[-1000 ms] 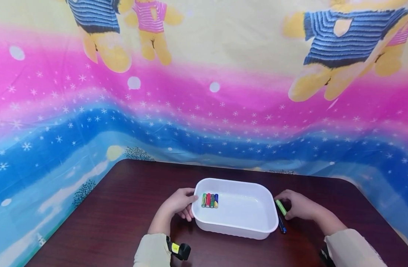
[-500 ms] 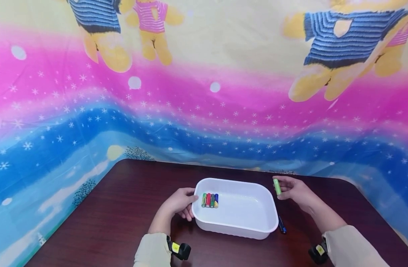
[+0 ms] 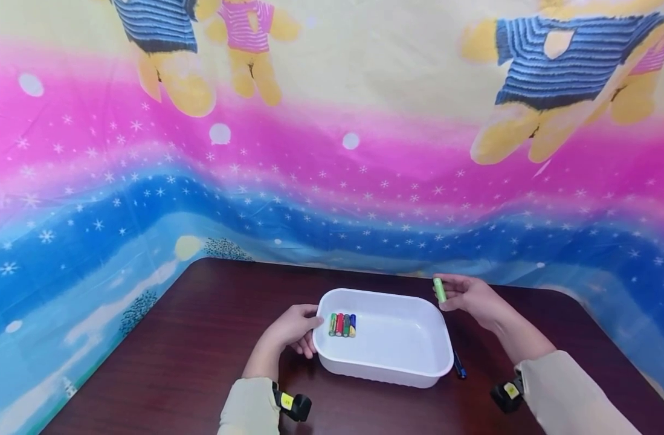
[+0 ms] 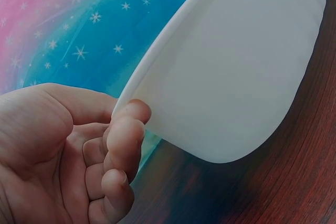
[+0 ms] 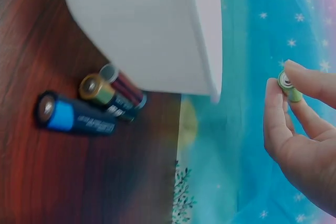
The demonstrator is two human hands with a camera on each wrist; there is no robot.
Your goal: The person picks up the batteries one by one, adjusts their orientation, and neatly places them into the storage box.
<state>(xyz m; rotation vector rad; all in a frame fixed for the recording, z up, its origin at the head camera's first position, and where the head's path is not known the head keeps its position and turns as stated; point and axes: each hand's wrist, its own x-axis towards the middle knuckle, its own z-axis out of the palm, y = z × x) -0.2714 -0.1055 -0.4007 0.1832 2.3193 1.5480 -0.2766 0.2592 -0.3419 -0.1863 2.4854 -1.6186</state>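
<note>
My left hand [image 3: 295, 329] pinches the left rim of a white plastic tub [image 3: 397, 347], thumb at the inside and fingers outside and below. Past the tub's far right corner, my right hand [image 3: 475, 303] pinches a light green battery [image 3: 439, 290] between thumb and fingertips, raised above rim level. The right wrist view shows that battery [image 5: 290, 86] end-on. Inside the tub, at its left end, several batteries [image 3: 342, 325] lie side by side in a row: green, red, dark green, and blue with yellow.
Next to the tub's right side on the dark wood table [image 3: 244, 290] lie a black battery with a blue band [image 5: 73, 115], a black and gold one [image 5: 107, 96] and a red one [image 5: 124, 85]. A printed cloth [image 3: 332, 211] hangs behind the table.
My right hand has lifted the light green battery from beside the tub's right side, up and to the left towards the far right corner. My left hand stays at the rim.
</note>
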